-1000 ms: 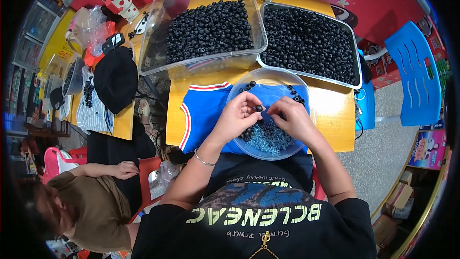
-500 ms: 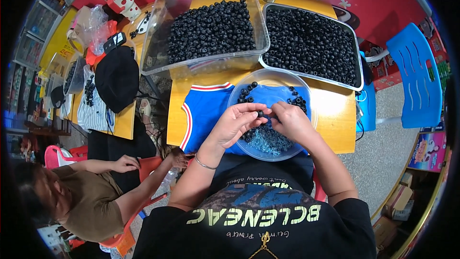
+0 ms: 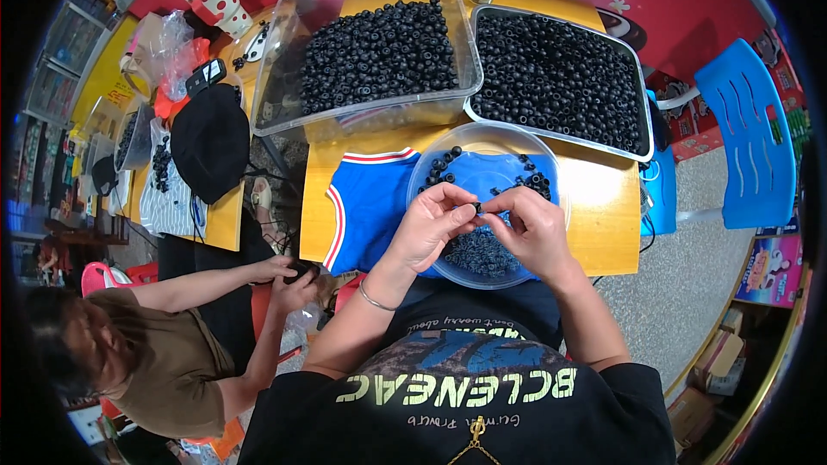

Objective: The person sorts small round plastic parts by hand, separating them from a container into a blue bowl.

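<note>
Over a round clear plastic bowl (image 3: 419, 133), my left hand (image 3: 433, 228) pinches a small round black plastic part (image 3: 477, 207) between thumb and fingers. My right hand (image 3: 532, 228) is closed in a pinch right against that part; what its fingertips hold is too small to make out. Below the hands lies a heap of tiny dark blue-grey pieces (image 3: 487, 254) in the bowl. Loose black round parts (image 3: 444, 162) sit along the bowl's far left side, and more black parts (image 3: 534, 176) along its far right side.
Beyond the bowl stand a large clear bin (image 3: 284, 112) and a white-rimmed tray (image 3: 560, 139), both heaped with black parts. A blue sleeveless jersey (image 3: 370, 198) lies on the yellow table (image 3: 603, 232). A co-worker (image 3: 164, 336) sits at left; a blue chair (image 3: 749, 138) stands at right.
My right hand has turned and shifted slightly right, and the black part now shows between my fingertips. The co-worker has brought both hands together around something dark.
</note>
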`<act>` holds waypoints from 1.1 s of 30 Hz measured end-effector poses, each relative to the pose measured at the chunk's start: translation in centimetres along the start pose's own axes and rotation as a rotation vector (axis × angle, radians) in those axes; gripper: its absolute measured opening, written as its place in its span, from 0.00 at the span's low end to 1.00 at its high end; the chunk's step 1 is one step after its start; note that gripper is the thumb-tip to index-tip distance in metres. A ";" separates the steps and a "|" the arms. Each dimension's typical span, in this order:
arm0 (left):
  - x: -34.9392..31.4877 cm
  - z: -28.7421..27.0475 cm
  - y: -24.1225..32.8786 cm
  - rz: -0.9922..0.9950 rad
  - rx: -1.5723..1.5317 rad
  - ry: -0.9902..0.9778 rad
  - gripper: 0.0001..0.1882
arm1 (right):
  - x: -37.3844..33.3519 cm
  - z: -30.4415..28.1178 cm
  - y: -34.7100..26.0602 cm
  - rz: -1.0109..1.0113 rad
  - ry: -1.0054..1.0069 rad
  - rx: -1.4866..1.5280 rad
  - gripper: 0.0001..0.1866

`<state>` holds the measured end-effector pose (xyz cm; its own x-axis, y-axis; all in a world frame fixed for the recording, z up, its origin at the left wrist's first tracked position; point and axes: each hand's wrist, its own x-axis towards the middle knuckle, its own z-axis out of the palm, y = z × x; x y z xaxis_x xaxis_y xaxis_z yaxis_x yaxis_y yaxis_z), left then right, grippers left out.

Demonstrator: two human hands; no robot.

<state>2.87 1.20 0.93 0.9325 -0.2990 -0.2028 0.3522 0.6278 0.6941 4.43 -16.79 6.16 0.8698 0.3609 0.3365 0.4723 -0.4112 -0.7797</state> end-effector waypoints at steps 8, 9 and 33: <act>-0.3 0.1 -0.3 -0.130 -0.129 -0.064 0.08 | 0.2 -0.5 -0.6 0.179 -0.105 0.061 0.07; -0.3 0.1 -0.3 -0.131 -0.129 -0.064 0.08 | 0.1 -0.3 -0.3 0.179 -0.105 0.061 0.07; -0.4 -0.9 -0.4 -0.171 -0.367 -0.107 0.14 | -2.0 -1.0 1.7 0.350 -0.127 0.215 0.19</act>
<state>2.46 1.69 0.08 0.8511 -0.4821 -0.2077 0.5248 0.7712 0.3604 3.64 -19.08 4.69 0.9416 0.3359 -0.0252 0.0992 -0.3481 -0.9322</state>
